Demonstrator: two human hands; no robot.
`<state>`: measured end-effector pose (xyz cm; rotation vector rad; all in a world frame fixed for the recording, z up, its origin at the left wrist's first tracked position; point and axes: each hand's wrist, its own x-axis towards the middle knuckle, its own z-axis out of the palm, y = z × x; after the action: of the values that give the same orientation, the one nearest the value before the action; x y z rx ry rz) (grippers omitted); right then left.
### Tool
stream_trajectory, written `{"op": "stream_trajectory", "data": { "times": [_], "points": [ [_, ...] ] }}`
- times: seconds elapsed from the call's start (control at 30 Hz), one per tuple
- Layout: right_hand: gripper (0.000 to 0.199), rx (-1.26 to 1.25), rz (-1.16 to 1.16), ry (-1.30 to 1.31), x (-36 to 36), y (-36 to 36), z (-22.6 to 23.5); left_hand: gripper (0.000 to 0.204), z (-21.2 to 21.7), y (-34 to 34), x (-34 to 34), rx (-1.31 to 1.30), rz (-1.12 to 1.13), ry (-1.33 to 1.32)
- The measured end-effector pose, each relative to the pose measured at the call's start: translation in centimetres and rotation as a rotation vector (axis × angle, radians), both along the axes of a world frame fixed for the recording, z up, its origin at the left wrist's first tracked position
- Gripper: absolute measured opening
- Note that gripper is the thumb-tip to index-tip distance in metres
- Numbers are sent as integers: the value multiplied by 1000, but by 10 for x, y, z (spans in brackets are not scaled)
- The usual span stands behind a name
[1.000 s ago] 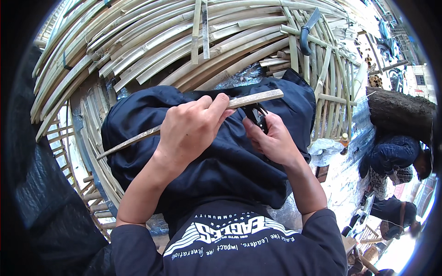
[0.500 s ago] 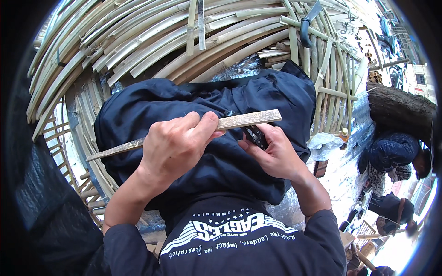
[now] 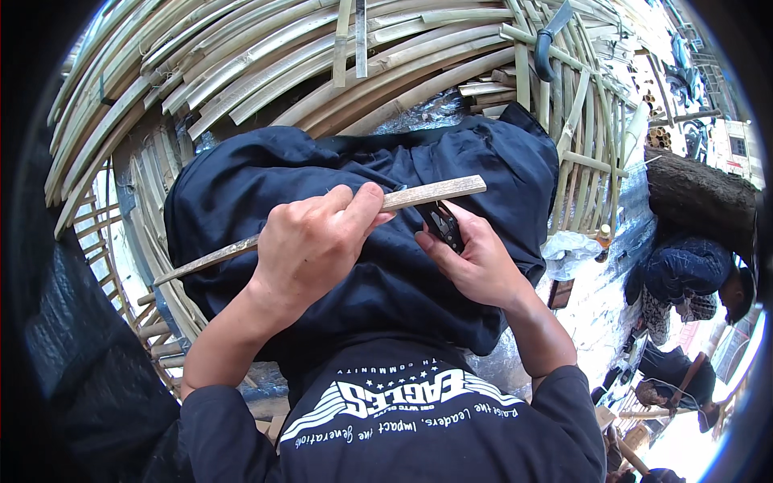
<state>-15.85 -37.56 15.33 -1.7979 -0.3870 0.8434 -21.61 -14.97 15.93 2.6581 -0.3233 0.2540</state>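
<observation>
A narrow, pale, weathered bamboo strip lies aslant over my lap, its right end raised higher than its left. My left hand is closed around its middle, thumb pressed along the upper face. Under the right part of the strip, my right hand grips a black folding knife by its handle, which has small holes in it. The knife's upper end meets the strip's underside; its blade is mostly hidden there. Dark trousers on my bent legs lie beneath both hands.
Split bamboo strips are heaped beyond my knees. A curved blade with a dark handle rests on bamboo slats at the upper right. Right of me are a plastic bag, a small bottle, a log and a crouching person.
My left hand and the strip have shifted slightly upward, and the strip's right end has drawn a little left. The knife stays in my right hand, its upper end now less visible above the strip.
</observation>
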Motion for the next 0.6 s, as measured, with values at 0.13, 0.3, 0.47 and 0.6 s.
{"op": "stream_trajectory", "data": {
  "times": [0.13, 0.3, 0.47, 0.6],
  "points": [
    [19, -14, -37, 63, -5, 3, -7, 15, -7, 1, 2, 25, 56, -12],
    [20, -1, -88, 100, -6, 4, -10, 15, -4, 3, 3, 32, 35, -4],
    [21, -15, -43, 52, -5, 7, -4, 15, -7, 8, -1, 32, 32, 14],
    [20, -87, 76, -114, 1, -2, -5, 14, -6, 9, -3, 7, 9, 38]
  ]
}}
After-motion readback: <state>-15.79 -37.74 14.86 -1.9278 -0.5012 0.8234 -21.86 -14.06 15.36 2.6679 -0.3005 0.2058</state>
